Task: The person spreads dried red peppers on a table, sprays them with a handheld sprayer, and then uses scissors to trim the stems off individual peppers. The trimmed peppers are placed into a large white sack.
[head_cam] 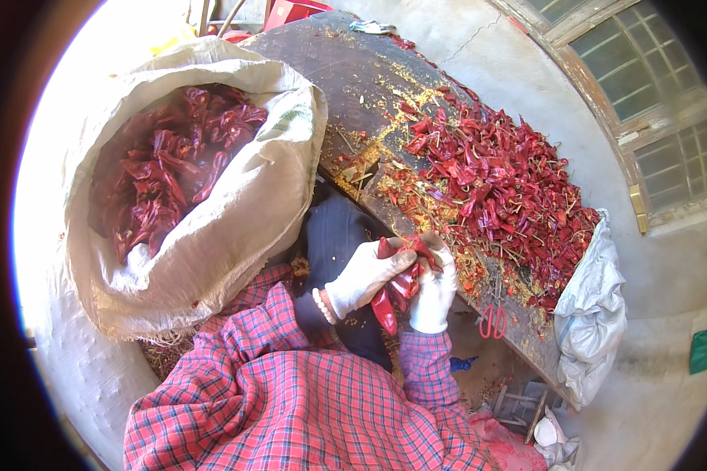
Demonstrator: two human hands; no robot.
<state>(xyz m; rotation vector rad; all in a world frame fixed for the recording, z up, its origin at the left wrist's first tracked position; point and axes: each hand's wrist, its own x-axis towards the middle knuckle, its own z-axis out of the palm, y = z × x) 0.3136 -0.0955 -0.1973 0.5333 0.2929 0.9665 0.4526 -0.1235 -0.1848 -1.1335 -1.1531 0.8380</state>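
My left hand (365,274), in a white knit glove, grips several dried red chili peppers (389,300) that hang below its fingers. Close against it, my right hand (436,288), gloved the same way, pinches the upper end of a chili in that bunch; its fingertips are partly hidden by the pods. Both hands are in front of my lap, at the near edge of a dark tabletop (324,59). Beyond them a large heap of dried red chilies (495,182) with pale stems covers the table's right part.
An open woven sack (259,194) on the left holds chilies (171,159). Red-handled scissors (492,321) lie at the table's near edge. Yellow seeds (400,126) are scattered over the tabletop. A white plastic sack (592,318) stands at the right end, and a wall with a window (618,65) lies beyond.
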